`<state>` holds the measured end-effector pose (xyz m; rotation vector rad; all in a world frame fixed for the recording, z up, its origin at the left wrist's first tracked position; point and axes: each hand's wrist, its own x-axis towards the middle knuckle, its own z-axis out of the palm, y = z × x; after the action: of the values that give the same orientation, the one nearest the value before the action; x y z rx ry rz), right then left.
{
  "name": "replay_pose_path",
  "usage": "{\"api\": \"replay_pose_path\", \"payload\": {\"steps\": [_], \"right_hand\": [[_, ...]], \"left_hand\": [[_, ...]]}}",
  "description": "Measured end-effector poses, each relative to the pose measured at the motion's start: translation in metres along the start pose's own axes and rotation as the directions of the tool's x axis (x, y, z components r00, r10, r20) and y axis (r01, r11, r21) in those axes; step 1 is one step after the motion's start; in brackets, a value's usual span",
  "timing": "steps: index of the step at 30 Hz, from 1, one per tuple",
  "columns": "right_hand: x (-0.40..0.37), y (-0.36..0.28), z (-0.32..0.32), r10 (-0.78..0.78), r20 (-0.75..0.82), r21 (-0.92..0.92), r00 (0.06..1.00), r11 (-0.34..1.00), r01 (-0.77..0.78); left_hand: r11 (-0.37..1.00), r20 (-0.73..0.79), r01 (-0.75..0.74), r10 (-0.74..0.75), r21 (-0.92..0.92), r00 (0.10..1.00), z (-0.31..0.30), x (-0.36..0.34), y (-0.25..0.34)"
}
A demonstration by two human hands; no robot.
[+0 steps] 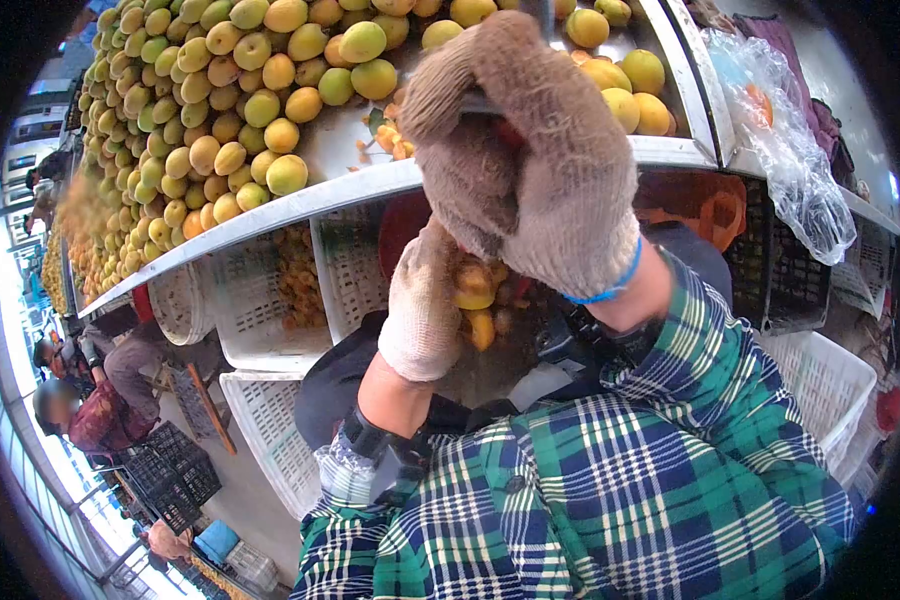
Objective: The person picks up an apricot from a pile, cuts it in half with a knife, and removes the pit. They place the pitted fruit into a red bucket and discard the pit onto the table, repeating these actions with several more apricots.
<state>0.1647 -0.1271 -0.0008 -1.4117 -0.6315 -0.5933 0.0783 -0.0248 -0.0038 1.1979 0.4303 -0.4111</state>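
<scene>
My right hand (560,150), in a stained knit glove with a blue wrist band, is closed at the front edge of a metal-topped table. A thin grey edge shows between its fingers; what it grips is mostly hidden. My left hand (430,290), also gloved, is pressed up under it, with its fingers curled and partly covered. Just below the gloves and beside my left palm are yellow-orange apricot pieces (475,290), slightly blurred. Torn apricot bits (395,140) lie on the tabletop left of my hands.
A large heap of apricots (210,110) covers the table, with more at right (635,85). White crates (270,300) and a dark crate (795,255) stand beneath. A clear plastic bag (790,150) hangs over the right edge. Another person (100,410) sits at far left.
</scene>
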Motion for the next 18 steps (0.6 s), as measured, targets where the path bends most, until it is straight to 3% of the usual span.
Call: {"api": "replay_pose_path", "payload": {"steps": [4,5,6,7,9,10,12,15,16,18], "right_hand": [[0.001,0.001,-0.002,-0.099,-0.067,-0.087,0.993,0.992,0.093],[0.004,-0.001,-0.021,0.249,0.187,0.283,0.95,0.913,-0.295],[0.006,-0.002,-0.031,0.427,0.52,0.478,0.74,0.572,-0.666],[0.007,-0.006,-0.031,0.5,0.518,0.547,0.694,0.43,-0.718],[0.007,-0.01,-0.027,0.532,0.376,0.6,0.759,0.484,-0.637],[0.007,-0.012,-0.025,0.52,0.32,0.59,0.792,0.544,-0.596],[0.006,-0.015,-0.023,0.443,0.246,0.488,0.862,0.712,-0.505],[0.006,-0.016,-0.021,0.283,0.195,0.301,0.939,0.894,-0.332],[0.005,-0.015,-0.02,0.236,0.182,0.248,0.955,0.928,-0.276],[0.004,-0.015,-0.017,0.162,0.167,0.168,0.973,0.967,-0.19]], "left_hand": [[0.995,0.159,0.053,-0.039,-0.08,0.987,-0.018,0.004,-0.012],[0.982,0.22,0.094,-0.057,-0.163,0.974,-0.018,0.003,-0.009],[0.96,0.283,0.14,-0.068,-0.242,0.957,-0.016,0.002,-0.006],[0.96,0.283,0.14,-0.068,-0.241,0.957,-0.012,0.001,-0.004],[0.736,0.241,0.349,-0.255,-0.58,0.937,-0.003,-0.001,-0.005],[0.734,0.24,0.35,-0.256,-0.581,0.936,-0.006,-0.001,-0.009],[0.634,0.581,0.527,-0.147,-0.566,0.801,-0.014,0.0,-0.021],[0.623,0.605,0.564,-0.176,-0.543,0.777,-0.014,-0.007,-0.02],[0.586,0.662,0.623,-0.187,-0.517,0.726,-0.016,-0.003,-0.025],[0.573,0.624,0.623,-0.231,-0.532,0.746,-0.011,-0.004,-0.03]]}}
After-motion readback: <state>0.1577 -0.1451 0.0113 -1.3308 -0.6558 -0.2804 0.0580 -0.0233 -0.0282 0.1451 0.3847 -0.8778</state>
